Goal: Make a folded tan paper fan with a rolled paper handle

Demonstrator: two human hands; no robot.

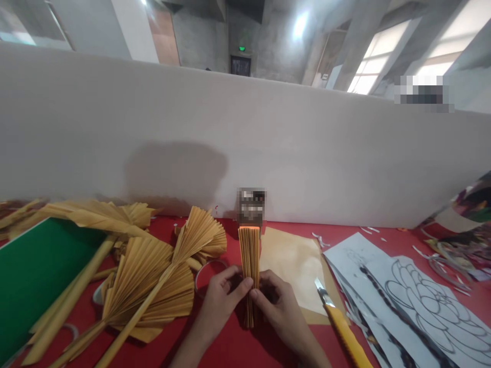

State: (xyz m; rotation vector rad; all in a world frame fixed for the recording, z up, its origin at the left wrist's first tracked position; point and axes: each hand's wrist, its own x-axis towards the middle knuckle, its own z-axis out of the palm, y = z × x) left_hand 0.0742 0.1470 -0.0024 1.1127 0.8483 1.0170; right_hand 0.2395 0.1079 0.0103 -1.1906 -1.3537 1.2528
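Note:
A bundle of folded brown paper (250, 250), pleated like a closed fan, stands upright in front of me. My left hand (226, 294) pinches its left side, with the thumb across the front of the pleats. From the right, my right hand (278, 301) grips the same bundle, its thumb beside the left one around the lower middle. Some fingertips of both hands are hidden behind the paper. To the left lie several opened pleated paper fans (140, 276) with long rolled paper stems. A flat sheet of brown paper (293, 266) lies behind my right hand.
A yellow utility knife (339, 322) lies at right with its blade out. Beyond it are sheets with flower line drawings (433, 301). A green board (42, 276) leans at left, and a roll of tape (203, 268) sits beside my left hand. A white partition (307, 158) borders the red table.

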